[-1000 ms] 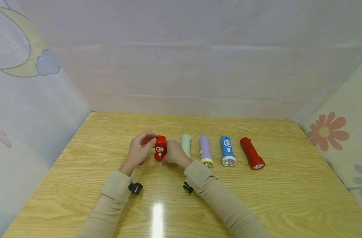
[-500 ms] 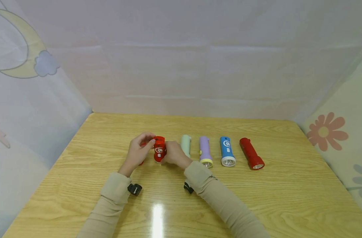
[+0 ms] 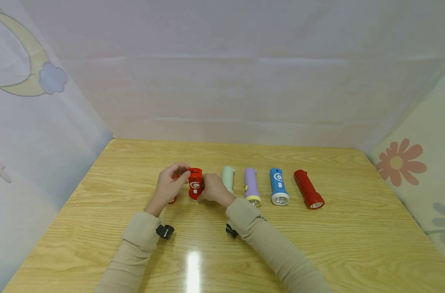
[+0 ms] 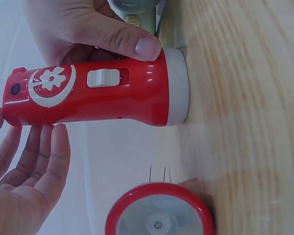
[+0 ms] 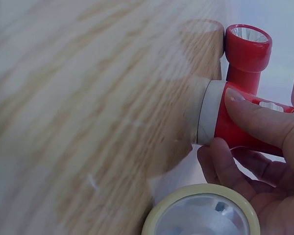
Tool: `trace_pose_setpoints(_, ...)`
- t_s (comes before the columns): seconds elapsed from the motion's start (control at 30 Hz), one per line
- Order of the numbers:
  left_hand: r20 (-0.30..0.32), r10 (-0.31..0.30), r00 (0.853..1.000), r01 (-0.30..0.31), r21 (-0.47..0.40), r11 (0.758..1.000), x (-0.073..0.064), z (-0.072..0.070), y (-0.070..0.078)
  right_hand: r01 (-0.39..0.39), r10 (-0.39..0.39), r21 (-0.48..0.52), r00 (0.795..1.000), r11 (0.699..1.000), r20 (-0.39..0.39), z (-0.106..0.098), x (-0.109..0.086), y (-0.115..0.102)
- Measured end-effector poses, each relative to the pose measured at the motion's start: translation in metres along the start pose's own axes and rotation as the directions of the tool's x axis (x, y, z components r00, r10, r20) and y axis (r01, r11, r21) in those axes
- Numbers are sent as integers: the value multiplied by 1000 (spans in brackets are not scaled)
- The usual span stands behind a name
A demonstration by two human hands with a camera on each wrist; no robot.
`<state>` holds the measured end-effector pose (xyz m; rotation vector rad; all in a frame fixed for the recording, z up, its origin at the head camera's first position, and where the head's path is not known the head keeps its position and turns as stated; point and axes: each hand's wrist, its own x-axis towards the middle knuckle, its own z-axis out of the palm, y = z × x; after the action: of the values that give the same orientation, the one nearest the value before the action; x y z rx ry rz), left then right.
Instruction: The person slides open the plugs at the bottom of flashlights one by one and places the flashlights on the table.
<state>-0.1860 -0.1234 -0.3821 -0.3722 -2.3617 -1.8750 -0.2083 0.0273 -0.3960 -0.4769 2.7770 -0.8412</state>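
A red flashlight (image 3: 195,186) with a white flower-and-moon print stands upright, its white lens rim right at the wooden tabletop. My right hand (image 5: 269,142) grips it low around the body, thumb beside the rim. At its tail end, my left hand (image 4: 34,166) reaches in from the other side, fingers nearly straight, with fingertips and thumb right at the tail. Another red flashlight (image 4: 159,209) lies below my left hand, lens toward me; much of it is hidden in the head view. Just right of my right hand lies a pale green flashlight (image 3: 228,177), partly covered by that hand.
Further right on the table (image 3: 339,252), a purple flashlight (image 3: 251,183), a blue flashlight (image 3: 278,181) and a plain red flashlight (image 3: 307,186) lie in a row, lenses toward me. A pale fabric wall (image 3: 222,93) rises behind the table.
Both hands and the red flashlight keep almost the same place on the table. The head view has shifted only slightly.
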Motion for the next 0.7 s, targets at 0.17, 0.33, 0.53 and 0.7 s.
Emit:
trace_pose_setpoints(0.17, -11, -27, 1000, 27, 23, 999, 4, -1, 1, -2, 2, 24, 1000, 1000, 4, 0, 1, 1)
trace_pose_setpoints(0.33, -20, -62, 998, 62, 32, 998, 6, 0, 4, -2, 2, 33, 1000, 999, 8, 0, 0, 0)
trace_pose_setpoints(0.53, -23, -68, 997, 68, 43, 997, 8, 1, 7, 3, -3, 33, 1000, 999, 7, -1, 0, 1)
trace_pose_setpoints(0.7, -25, -83, 996, 84, 42, 996, 8, 1, 8, 6, -6, 21, 1000, 1000, 9, -1, 1, 1)
